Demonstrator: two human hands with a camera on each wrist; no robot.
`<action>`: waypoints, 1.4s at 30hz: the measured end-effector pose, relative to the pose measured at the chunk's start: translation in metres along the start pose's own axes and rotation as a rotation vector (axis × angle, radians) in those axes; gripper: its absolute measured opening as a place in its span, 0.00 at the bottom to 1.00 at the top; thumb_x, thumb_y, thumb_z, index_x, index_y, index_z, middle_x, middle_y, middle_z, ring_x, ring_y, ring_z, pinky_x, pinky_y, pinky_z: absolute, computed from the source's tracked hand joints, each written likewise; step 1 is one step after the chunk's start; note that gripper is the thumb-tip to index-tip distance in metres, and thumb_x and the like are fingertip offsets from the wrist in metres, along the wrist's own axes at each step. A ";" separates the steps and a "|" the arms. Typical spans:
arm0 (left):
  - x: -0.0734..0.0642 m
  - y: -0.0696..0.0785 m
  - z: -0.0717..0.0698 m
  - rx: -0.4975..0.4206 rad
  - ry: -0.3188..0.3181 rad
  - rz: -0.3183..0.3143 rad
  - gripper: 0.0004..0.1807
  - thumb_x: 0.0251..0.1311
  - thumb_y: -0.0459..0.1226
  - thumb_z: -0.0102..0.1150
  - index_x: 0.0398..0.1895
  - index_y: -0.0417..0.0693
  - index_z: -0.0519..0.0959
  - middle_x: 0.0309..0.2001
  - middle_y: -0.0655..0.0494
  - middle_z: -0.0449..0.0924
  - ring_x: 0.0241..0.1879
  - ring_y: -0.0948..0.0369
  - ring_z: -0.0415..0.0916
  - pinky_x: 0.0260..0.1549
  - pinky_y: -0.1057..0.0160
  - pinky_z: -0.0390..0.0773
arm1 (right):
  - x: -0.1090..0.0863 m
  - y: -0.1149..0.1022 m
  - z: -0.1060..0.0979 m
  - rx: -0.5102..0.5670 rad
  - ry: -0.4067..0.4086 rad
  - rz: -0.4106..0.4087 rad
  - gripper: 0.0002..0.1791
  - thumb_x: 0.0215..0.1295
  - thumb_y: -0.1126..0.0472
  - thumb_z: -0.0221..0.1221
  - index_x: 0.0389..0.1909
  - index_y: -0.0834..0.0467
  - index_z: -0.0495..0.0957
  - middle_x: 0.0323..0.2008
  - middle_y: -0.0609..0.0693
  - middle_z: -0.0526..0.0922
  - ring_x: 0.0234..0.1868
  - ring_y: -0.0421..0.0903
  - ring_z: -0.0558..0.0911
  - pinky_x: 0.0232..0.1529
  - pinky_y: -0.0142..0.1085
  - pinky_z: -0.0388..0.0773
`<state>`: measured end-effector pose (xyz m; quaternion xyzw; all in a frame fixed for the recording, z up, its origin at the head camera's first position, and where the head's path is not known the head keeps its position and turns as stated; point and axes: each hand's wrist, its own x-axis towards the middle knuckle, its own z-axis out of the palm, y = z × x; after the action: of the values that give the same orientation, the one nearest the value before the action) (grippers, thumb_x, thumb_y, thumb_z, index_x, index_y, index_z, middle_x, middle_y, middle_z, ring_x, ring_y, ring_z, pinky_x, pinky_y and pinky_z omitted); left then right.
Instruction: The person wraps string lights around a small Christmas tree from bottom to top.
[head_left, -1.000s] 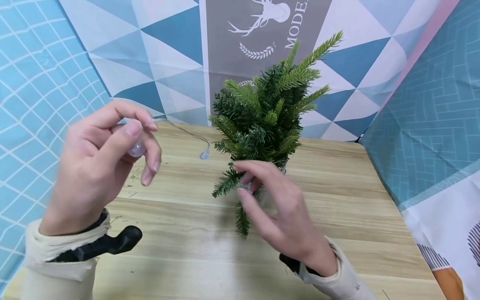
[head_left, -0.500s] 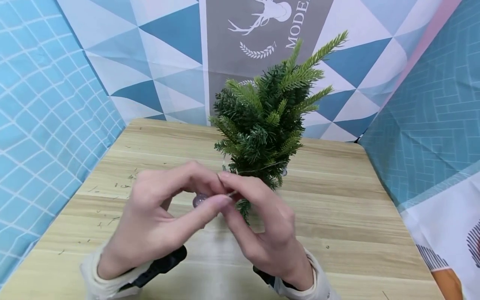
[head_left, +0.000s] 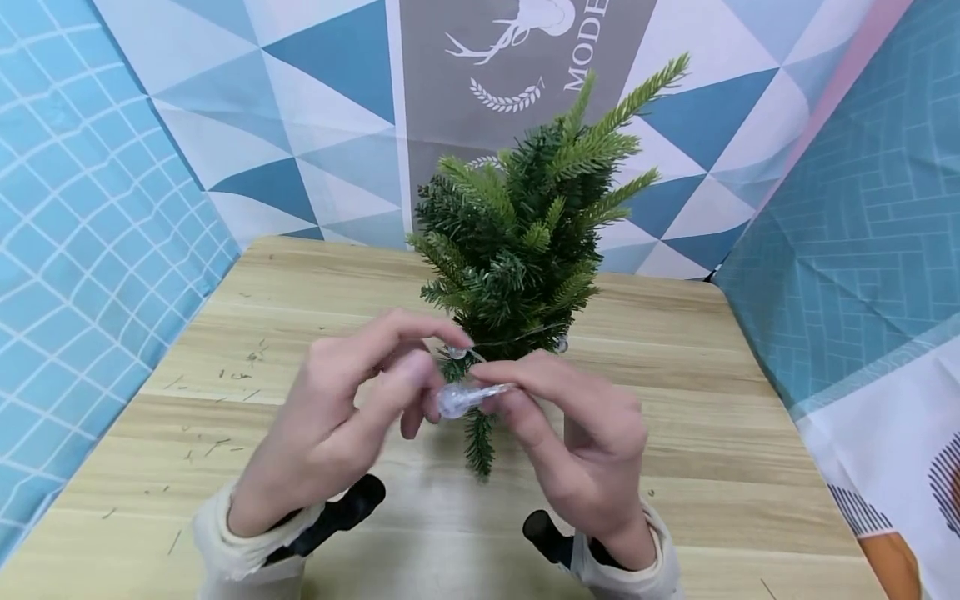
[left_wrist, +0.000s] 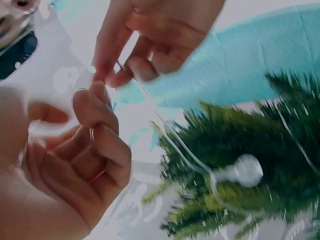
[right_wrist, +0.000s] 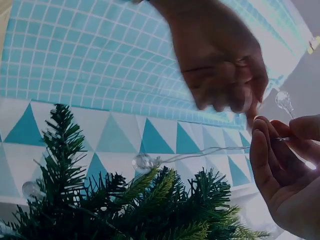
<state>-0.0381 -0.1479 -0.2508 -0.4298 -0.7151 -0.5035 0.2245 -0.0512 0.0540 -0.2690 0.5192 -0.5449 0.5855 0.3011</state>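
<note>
In the head view, my right hand (head_left: 585, 442) pinches the wire end of a clear string-light bulb (head_left: 453, 402) between thumb and index finger. Beside that bulb is my left hand (head_left: 330, 417), its index finger extended and its thumb apart from the fingers in the left wrist view. Just past the left fingertips hangs a second bulb (head_left: 457, 353). From there a thin wire (right_wrist: 210, 150) runs to the small artificial Christmas tree (head_left: 517, 242), and another bulb (head_left: 562, 343) shows at its right side. Whether the left fingertips touch the wire is hidden.
Small needle scraps (head_left: 232, 375) lie scattered on the left of the wooden table (head_left: 337, 275). Patterned cloth (head_left: 330, 108) stands behind the tree, with blue gridded cloth (head_left: 75, 250) at left and teal cloth (head_left: 862, 208) at right.
My left hand has come from the far left to the right hand before the tree, bringing the string-light strand. The bulb that sat in the left hand now projects from the right hand's pinch.
</note>
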 end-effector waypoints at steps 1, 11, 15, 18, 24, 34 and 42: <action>0.002 0.000 0.001 0.041 -0.045 -0.030 0.16 0.71 0.27 0.47 0.56 0.46 0.76 0.27 0.66 0.76 0.23 0.72 0.72 0.22 0.74 0.73 | -0.002 0.000 -0.002 0.019 0.016 0.015 0.11 0.68 0.75 0.55 0.48 0.72 0.80 0.34 0.61 0.85 0.31 0.49 0.81 0.32 0.37 0.79; 0.016 -0.021 0.016 0.466 -0.158 -0.037 0.08 0.71 0.34 0.54 0.47 0.43 0.80 0.28 0.61 0.82 0.17 0.73 0.64 0.17 0.76 0.69 | -0.011 0.004 -0.027 0.313 0.227 0.097 0.12 0.72 0.76 0.42 0.41 0.83 0.71 0.35 0.76 0.81 0.32 0.62 0.85 0.30 0.48 0.84; 0.019 -0.029 0.016 0.523 -0.082 -0.021 0.06 0.70 0.34 0.56 0.42 0.42 0.81 0.31 0.57 0.83 0.19 0.70 0.69 0.18 0.72 0.72 | -0.004 0.004 -0.038 0.414 0.337 0.052 0.12 0.74 0.74 0.39 0.40 0.84 0.65 0.31 0.79 0.79 0.31 0.65 0.85 0.25 0.47 0.83; 0.021 -0.031 0.016 0.509 -0.038 0.010 0.05 0.69 0.35 0.57 0.40 0.43 0.81 0.32 0.56 0.84 0.21 0.68 0.72 0.19 0.72 0.73 | 0.002 0.002 -0.042 0.435 0.409 0.061 0.11 0.74 0.74 0.38 0.40 0.82 0.62 0.29 0.80 0.78 0.29 0.67 0.85 0.23 0.48 0.83; 0.024 -0.028 0.021 0.466 0.012 0.139 0.07 0.69 0.34 0.57 0.38 0.39 0.83 0.34 0.53 0.86 0.27 0.65 0.78 0.25 0.69 0.79 | 0.009 -0.003 -0.052 0.461 0.546 0.102 0.17 0.76 0.68 0.40 0.33 0.80 0.64 0.27 0.82 0.77 0.23 0.67 0.82 0.19 0.50 0.81; 0.025 -0.037 0.029 0.554 -0.030 0.154 0.06 0.64 0.32 0.61 0.40 0.38 0.82 0.34 0.51 0.86 0.27 0.62 0.81 0.27 0.68 0.82 | 0.012 -0.004 -0.071 0.349 0.610 0.148 0.24 0.78 0.64 0.40 0.31 0.85 0.66 0.29 0.83 0.76 0.21 0.66 0.81 0.20 0.48 0.81; 0.025 -0.047 0.030 0.609 -0.025 0.125 0.02 0.63 0.29 0.61 0.36 0.39 0.82 0.27 0.53 0.84 0.20 0.64 0.74 0.19 0.70 0.75 | 0.016 0.008 -0.092 0.043 0.672 0.285 0.25 0.77 0.64 0.49 0.31 0.88 0.71 0.26 0.74 0.80 0.19 0.57 0.81 0.19 0.40 0.80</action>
<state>-0.0871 -0.1166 -0.2687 -0.3924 -0.8078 -0.2460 0.3646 -0.0885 0.1361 -0.2446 0.2231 -0.4699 0.7708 0.3678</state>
